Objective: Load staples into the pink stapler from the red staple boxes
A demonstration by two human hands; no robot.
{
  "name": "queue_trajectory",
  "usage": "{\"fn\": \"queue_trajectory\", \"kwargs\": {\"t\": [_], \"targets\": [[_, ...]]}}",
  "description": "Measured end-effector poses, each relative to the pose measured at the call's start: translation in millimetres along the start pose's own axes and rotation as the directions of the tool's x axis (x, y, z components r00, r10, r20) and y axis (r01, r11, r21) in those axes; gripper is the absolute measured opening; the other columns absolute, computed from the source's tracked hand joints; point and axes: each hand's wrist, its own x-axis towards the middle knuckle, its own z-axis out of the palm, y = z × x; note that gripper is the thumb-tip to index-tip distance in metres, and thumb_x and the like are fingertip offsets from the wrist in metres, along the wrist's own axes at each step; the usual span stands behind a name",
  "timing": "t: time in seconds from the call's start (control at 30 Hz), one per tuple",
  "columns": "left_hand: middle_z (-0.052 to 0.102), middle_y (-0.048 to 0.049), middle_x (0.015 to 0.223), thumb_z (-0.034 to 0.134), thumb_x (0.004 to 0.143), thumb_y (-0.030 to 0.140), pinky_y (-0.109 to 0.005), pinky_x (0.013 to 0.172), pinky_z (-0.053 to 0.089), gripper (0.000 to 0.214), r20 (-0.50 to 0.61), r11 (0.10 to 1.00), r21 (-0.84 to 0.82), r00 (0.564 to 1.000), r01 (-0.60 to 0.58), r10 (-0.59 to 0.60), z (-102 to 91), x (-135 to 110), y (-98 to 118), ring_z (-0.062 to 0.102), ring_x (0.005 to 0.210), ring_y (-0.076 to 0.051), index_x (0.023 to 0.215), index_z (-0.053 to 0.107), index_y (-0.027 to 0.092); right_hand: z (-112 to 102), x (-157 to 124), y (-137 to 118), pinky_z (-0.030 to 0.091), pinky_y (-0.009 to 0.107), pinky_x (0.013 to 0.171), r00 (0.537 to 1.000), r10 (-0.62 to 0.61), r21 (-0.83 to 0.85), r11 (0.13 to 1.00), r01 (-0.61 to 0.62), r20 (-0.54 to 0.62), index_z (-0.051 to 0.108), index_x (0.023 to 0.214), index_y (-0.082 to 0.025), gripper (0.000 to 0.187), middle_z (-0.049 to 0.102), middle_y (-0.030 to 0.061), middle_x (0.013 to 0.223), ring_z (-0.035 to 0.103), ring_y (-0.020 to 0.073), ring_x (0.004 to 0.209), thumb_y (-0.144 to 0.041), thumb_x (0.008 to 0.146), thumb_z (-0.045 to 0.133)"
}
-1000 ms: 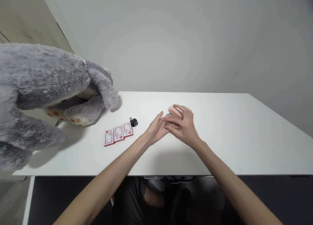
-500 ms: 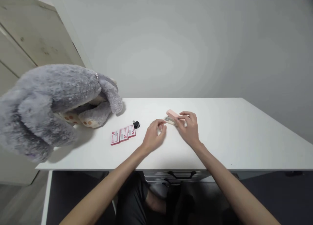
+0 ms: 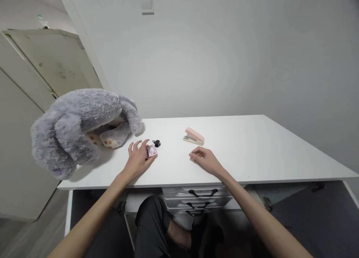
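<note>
Since the earlier picture, both hands are leaving the stapler (image 3: 196,134). The left hand (image 3: 137,161) is spreading around a flat red-and-white box (image 3: 152,151). The right hand (image 3: 207,161) is curling; I cannot tell if it is pinching anything. The smooth pink-and-cream stapler is lying slantwise on the desk (image 3: 246,149), just beyond the nearer right hand, gaping left.

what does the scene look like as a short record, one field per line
left hand: at the red-and-white boxes, fingers spread; grip unclear
right hand: fingers curled, nearest the stapler, not touching it; whether it holds anything is unclear
stapler: pink and cream, on the white table, top arm tilted up from its base
black item: on the table, just beyond the boxes
plush toy: grey, left end of the table
</note>
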Motion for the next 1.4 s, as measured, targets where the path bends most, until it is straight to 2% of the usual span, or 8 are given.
{"fn": "queue_trajectory", "kwargs": {"t": [0.2, 0.43, 0.63, 0.7, 0.8, 0.9, 1.13, 1.4], "targets": [[0.063, -0.0173, 0.135, 0.079, 0.089, 0.055, -0.056, 0.111, 0.045, 0.068, -0.208, 0.997, -0.078, 0.978, -0.024, 0.007, 6.4, -17.6, 41.0, 0.055, 0.129, -0.040, 0.142, 0.054, 0.021, -1.8, -4.6, -0.1, 0.051, 0.036, 0.078, 0.997, -0.005, 0.105, 0.994, -0.002, 0.071, 0.074, 0.091, -0.021, 0.037, 0.074, 0.0045, 0.086, 0.067, 0.0209, 0.081, -0.057, 0.087, 0.080], [0.065, -0.0155, 0.135, 0.082, 0.090, 0.049, -0.051, 0.106, 0.050, 0.073, -0.206, 0.949, -0.229, 0.963, -0.218, 0.171, 30.0, 10.2, 105.5, 0.060, 0.123, -0.035, 0.147, 0.046, 0.022, -5.0, -1.2, 0.7, 0.051, 0.042, 0.100, 0.989, -0.086, 0.197, 0.979, 0.061, 0.123, 0.080, 0.090, -0.021, 0.036, 0.075, 0.0118, 0.127, 0.068, 0.0266, 0.114, -0.057, 0.084, 0.084], [0.065, -0.0148, 0.135, 0.087, 0.085, 0.045, -0.054, 0.108, 0.049, 0.071, -0.148, 0.870, -0.422, 0.966, -0.254, 0.210, 41.4, 28.6, 133.7, 0.060, 0.126, -0.036, 0.142, 0.051, 0.023, -5.3, 1.2, 3.0, 0.053, 0.036, 0.084, 0.992, -0.008, 0.242, 0.970, -0.024, 0.130, 0.079, 0.089, -0.020, 0.039, 0.076, 0.0044, 0.090, 0.068, 0.0215, 0.086, -0.057, 0.080, 0.088], [0.061, -0.0150, 0.140, 0.089, 0.082, 0.047, -0.053, 0.111, 0.049, 0.073, -0.111, 0.776, -0.598, 0.979, -0.201, 0.169, 45.6, 32.0, 133.9, 0.060, 0.129, -0.035, 0.140, 0.051, 0.023, -6.0, 1.1, 2.6, 0.053, 0.036, 0.082, 0.994, 0.006, 0.243, 0.970, -0.033, 0.110, 0.079, 0.089, -0.020, 0.040, 0.076, 0.0038, 0.086, 0.068, 0.0212, 0.084, -0.057, 0.078, 0.089], [0.059, -0.0149, 0.144, 0.080, 0.091, 0.051, -0.049, 0.112, 0.050, 0.061, 0.044, 0.500, -0.866, 0.996, 0.002, 0.073, 52.1, 38.0, 128.0, 0.064, 0.127, -0.029, 0.138, 0.051, 0.023, -6.8, 0.5, -0.2, 0.056, 0.039, 0.087, 0.994, 0.008, 0.271, 0.962, -0.038, 0.110, 0.078, 0.088, -0.020, 0.042, 0.077, 0.0050, 0.088, 0.071, 0.0229, 0.086, -0.059, 0.077, 0.090], [0.070, -0.0120, 0.128, 0.069, 0.099, 0.053, -0.045, 0.110, 0.050, 0.048, 0.226, 0.262, -0.945, 0.970, 0.196, 0.093, 57.3, 44.7, 119.0, 0.068, 0.122, -0.026, 0.134, 0.054, 0.024, -6.8, -0.2, -3.0, 0.057, 0.042, 0.088, 0.992, 0.020, 0.276, 0.960, -0.053, 0.124, 0.079, 0.087, -0.020, 0.044, 0.078, 0.0063, 0.089, 0.072, 0.0240, 0.087, -0.061, 0.076, 0.090], [0.077, -0.0089, 0.118, 0.088, 0.086, 0.046, -0.039, 0.101, 0.052, 0.048, 0.349, 0.063, -0.937, 0.915, 0.343, 0.202, 69.6, 59.7, 108.6, 0.072, 0.107, -0.023, 0.120, 0.064, 0.023, -8.4, 0.0, -2.9, 0.056, 0.041, 0.087, 0.991, 0.035, 0.268, 0.961, -0.068, 0.127, 0.079, 0.088, -0.021, 0.041, 0.078, 0.0060, 0.089, 0.071, 0.0235, 0.087, -0.059, 0.077, 0.090], [0.075, -0.0011, 0.102, 0.097, 0.074, 0.048, -0.034, 0.097, 0.053, 0.056, 0.341, -0.188, -0.930, 0.932, 0.316, -0.119, 79.0, 78.7, 98.6, 0.071, 0.092, -0.016, 0.111, 0.063, 0.022, -7.7, -0.2, -0.9, 0.054, 0.038, 0.088, 0.998, 0.039, 0.259, 0.965, -0.024, -0.052, 0.080, 0.093, -0.022, 0.040, 0.078, 0.0101, 0.120, 0.068, 0.0219, 0.097, -0.060, 0.082, 0.086]]}}
